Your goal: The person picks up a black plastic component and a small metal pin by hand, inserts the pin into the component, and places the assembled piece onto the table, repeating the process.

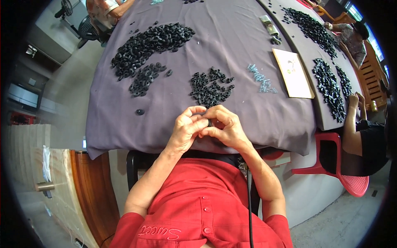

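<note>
Near the table's front edge, my left hand (187, 129) and my right hand (224, 127) meet with fingertips pinched together. Between them shows a bit of a small black part (209, 122), mostly hidden by the fingers, so its exact shape cannot be made out. Just beyond my hands lies a pile of small black pieces (210, 87). Further left is a larger heap of black ring-like parts (153, 43), with a smaller cluster (144, 79) on its near side. One black round part (140, 112) sits alone left of my hands. Thin silvery pins or screws (261, 79) are scattered to the right.
A grey-purple cloth (173, 95) covers the table. A flat pale board (292, 73) and a small clear packet (269, 25) lie to the right. At the adjoining table, other people sit by black heaps (329, 87). A red chair (331, 161) stands at right.
</note>
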`<state>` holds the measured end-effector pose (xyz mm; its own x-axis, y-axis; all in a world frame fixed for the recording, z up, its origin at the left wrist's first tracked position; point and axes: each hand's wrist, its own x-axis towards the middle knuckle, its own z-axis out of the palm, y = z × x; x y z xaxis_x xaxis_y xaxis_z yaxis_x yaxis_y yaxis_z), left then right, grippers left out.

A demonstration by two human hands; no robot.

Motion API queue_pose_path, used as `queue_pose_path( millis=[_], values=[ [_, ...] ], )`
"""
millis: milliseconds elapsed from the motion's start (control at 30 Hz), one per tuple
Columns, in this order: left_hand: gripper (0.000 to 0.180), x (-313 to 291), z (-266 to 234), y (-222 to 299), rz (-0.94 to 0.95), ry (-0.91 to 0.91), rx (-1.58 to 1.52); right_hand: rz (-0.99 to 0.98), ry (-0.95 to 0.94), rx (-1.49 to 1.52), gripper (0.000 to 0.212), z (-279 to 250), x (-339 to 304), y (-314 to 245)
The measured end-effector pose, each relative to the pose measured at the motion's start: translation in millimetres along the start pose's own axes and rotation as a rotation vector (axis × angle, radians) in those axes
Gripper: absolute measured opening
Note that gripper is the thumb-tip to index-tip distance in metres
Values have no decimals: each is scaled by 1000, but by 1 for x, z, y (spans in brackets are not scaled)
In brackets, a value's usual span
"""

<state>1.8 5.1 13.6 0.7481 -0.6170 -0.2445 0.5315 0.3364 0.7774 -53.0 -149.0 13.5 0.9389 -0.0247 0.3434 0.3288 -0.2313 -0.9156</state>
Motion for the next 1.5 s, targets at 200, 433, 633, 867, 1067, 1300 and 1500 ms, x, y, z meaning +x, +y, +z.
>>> queue_pose_path(
  millis=[200, 433, 633, 867, 1067, 1300, 1500],
  values=[
    [30, 2, 3, -3, 7, 23, -23, 10, -6, -88, 32, 0, -2, -3],
    [13, -5, -24, 18, 142, 103, 138, 97, 354, -554, 17, -61, -2, -8],
    [14, -16, -77, 47, 459, 369, 726, 220, 494, -992, 10, -110, 3, 25],
    [13, -28, -87, 70, 522, 496, 1238, 197, 481, -1014, 7, -109, 7, 38],
    [12, -31, -109, 72, 576, 564, 1321, 259, 371, -818, 9, -119, -1, 27],
    [14, -31, -109, 71, 620, 590, 1434, 254, 385, -846, 11, -108, 3, 27],
    [17, -29, -116, 71, 704, 694, 1599, 272, 375, -982, 9, -101, 4, 26]
  ],
)
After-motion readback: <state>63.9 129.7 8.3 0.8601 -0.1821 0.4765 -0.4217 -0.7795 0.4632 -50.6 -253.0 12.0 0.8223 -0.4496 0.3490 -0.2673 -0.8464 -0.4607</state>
